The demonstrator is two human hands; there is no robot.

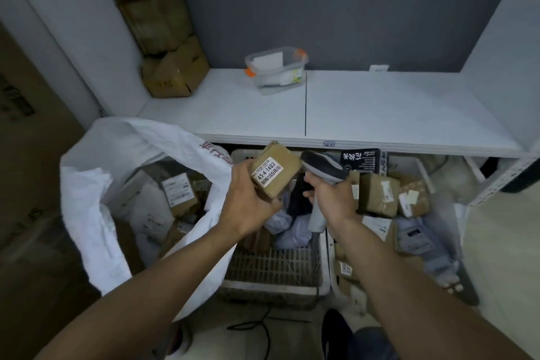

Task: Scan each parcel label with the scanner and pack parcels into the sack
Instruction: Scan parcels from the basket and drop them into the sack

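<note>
centrally, a small brown cardboard parcel (285, 181) is held up over a slatted plastic crate (271, 269), tilted, with its white label (267, 173) turned to the camera; it is gripped from below and behind by the left hand (248, 204), fingers curled round it; the grey scanner (321, 181) is clenched by its handle in the right hand (330, 199), its dark rounded head brought just beside the parcel's right edge; whether the two touch cannot be told; the parcel is boxy, matt, slightly crushed at the corners; the scanner is smooth and curved; to the left a white woven sack (87, 184) is stood with its crumpled mouth wide open, and packed parcels (178, 193) are seen inside; its near rim is crossed by the left forearm; to the right more brown parcels (380, 194) and soft grey bags (418, 237) are heaped; a white shelf (380, 108) is set above, its front edge just beyond the held parcel; a clear plastic tub (276, 70) and stacked cardboard boxes (163, 38) are kept at its back
</note>
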